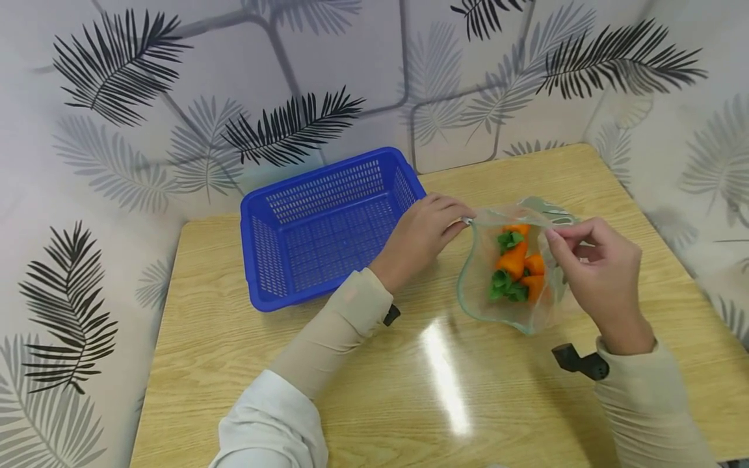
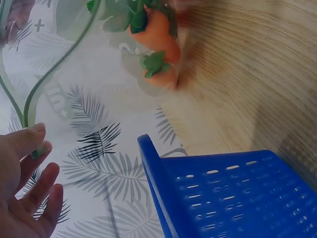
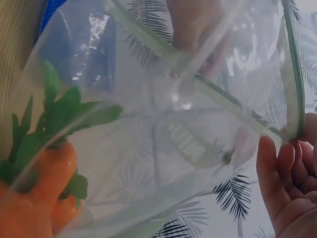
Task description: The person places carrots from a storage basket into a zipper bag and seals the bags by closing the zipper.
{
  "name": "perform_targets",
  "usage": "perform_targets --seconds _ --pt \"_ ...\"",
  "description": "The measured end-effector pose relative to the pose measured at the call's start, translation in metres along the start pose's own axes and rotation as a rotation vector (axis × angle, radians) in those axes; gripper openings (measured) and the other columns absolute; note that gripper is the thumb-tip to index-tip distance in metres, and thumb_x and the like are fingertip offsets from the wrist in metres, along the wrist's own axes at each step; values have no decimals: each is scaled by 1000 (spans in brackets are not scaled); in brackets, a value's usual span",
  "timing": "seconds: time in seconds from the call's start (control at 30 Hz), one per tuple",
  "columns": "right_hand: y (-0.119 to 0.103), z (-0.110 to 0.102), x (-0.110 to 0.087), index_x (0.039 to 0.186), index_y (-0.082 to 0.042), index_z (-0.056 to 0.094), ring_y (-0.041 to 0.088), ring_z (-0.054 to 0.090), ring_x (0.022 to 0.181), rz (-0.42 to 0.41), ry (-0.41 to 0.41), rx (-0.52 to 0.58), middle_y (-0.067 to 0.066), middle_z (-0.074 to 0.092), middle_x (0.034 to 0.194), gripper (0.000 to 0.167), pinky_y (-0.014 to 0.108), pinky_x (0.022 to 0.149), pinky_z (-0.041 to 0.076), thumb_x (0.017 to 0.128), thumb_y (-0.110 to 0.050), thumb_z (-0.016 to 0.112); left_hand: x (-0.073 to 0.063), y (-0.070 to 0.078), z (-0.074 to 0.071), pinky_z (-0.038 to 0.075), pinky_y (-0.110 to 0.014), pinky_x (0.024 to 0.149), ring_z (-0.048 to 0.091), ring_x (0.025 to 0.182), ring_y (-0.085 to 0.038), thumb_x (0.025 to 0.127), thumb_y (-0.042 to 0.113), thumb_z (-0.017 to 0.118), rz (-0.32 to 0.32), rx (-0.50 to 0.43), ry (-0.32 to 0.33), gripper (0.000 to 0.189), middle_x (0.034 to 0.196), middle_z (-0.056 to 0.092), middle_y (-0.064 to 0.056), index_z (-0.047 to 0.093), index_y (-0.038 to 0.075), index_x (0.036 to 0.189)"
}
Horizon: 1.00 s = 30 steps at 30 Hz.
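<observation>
The left hand (image 1: 426, 229) and right hand (image 1: 605, 276) pinch a clear bag (image 1: 481, 286) at opposite corners, seemingly to spread it wide around the vegetables (image 1: 512, 263) inside.

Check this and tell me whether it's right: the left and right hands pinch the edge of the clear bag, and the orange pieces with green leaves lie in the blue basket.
One part is wrong: the head view shows the orange pieces with green leaves inside the clear bag, not in the blue basket. The left hand and right hand do pinch the bag's edge.
</observation>
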State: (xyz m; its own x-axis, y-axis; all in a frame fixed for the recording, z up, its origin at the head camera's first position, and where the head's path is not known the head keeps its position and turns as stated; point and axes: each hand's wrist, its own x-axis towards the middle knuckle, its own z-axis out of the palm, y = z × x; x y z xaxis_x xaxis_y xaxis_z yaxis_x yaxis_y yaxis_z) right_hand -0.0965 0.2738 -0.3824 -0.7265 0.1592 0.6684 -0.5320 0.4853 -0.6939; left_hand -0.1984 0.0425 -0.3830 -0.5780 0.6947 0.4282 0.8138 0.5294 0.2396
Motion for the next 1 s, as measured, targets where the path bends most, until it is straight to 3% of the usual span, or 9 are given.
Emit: perform_targets --seconds 0.27,0.47,0.57,0.7,0.87,1.0 --pt "1 -3 -6 85 8 66 7 54 63 42 -70 11 3 61 72 12 11 60 48 74 12 69 5 -3 -7 37 -19 92 54 100 -12 94 22 56 -12 16 148 22 106 64 4 66 15 112" --pt "1 -5 -11 103 1 65 8 55 73 33 -233 -27 3 59 79 30 11 62 47 74 9 72 9 -7 -13 39 -19 91 55 101 -14 93 22 57 -88 -1 229 20 105 65 2 68 14 108" --pt "1 -5 -14 112 -1 61 9 54 79 3 -328 -16 2 59 87 42 12 64 46 73 9 72 9 -9 -16 43 -20 84 56 97 -13 93 23 56 -140 -16 252 20 104 65 2 68 15 108" --pt "-2 -2 -17 131 -1 47 13 49 95 -39 -483 24 7 51 110 67 15 70 46 71 3 77 9 -12 -19 45 -20 78 55 92 -11 93 22 58 -194 -43 280 20 104 65 3 67 15 110" --pt "-8 7 -22 147 -1 13 24 35 120 -100 -660 -37 14 21 145 117 17 88 38 61 -29 87 10 -17 -22 44 -18 75 56 90 -11 93 22 58 -232 -62 310 20 105 65 2 66 14 108" --pt "-12 13 -29 148 -7 -6 33 14 134 -28 -744 -108 13 -1 153 135 46 102 31 56 -37 89 11 -20 -24 45 -19 74 57 87 -13 93 22 57 -247 -65 326 19 102 65 1 66 12 107"
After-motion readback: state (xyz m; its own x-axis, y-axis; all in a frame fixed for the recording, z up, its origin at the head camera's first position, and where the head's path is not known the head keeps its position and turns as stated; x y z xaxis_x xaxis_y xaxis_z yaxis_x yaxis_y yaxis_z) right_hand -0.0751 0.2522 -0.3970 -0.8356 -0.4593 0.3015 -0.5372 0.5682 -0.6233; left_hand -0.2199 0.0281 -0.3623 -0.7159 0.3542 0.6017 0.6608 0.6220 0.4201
